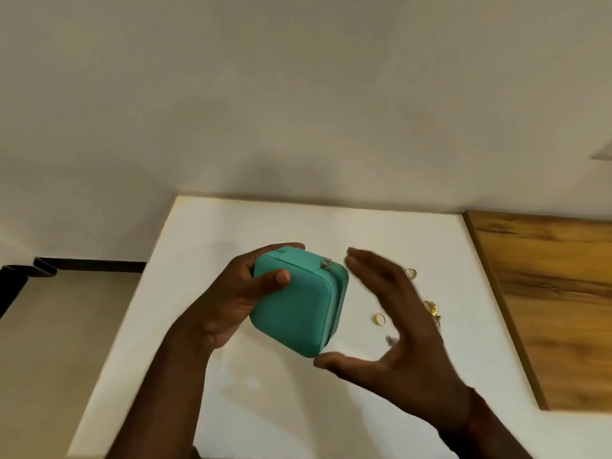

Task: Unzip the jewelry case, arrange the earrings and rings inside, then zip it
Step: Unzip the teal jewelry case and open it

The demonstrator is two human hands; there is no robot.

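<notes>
Jewelry case [294, 306] in left hand [228, 293]

Both forearms [172, 392] are bare — the left hand [231, 293] has a short, plain thumbnail [283, 276], the right hand [410, 342] a blurred reddish band [472, 415] at its wrist.

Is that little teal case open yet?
No, the teal case in the left hand is shut, lid closed against the base along the visible seam.
</notes>
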